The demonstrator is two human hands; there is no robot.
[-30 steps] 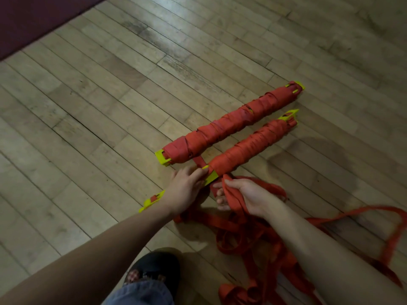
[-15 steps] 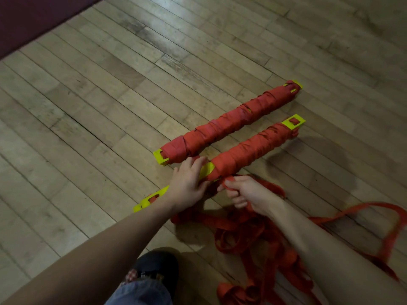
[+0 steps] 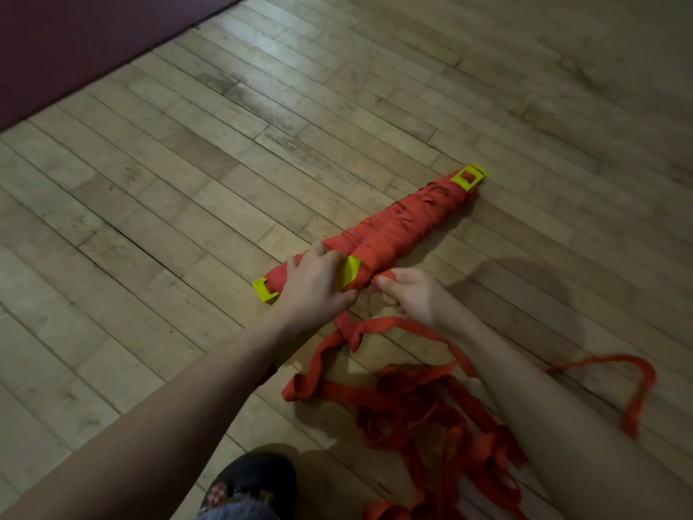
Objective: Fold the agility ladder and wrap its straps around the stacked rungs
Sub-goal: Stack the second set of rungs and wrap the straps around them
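wrapped rungs (image 3: 393, 227) under left hand (image 3: 313, 285), fingers spread pressing | right hand (image 3: 407, 294) pinches strap (image 3: 375, 392) beside | two bundles touching

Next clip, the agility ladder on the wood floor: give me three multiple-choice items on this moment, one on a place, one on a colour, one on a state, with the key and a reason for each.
1. Where does the loose strap pile lie?
A. Beyond the bundle's far end
B. On the floor near the person, between the forearms
C. On the dark red mat

2. What colour are the rung ends?
A. Yellow
B. Blue
C. White

3. What is the right hand doing?
A. Lying flat on the floor
B. Gripping red strap
C. Hanging idle

Key: 1 B, the tangle lies below the hands; 2 A, yellow tips show past the wrapped bundle; 3 B, fingers curl round strap while the left hand rests on the bundle.
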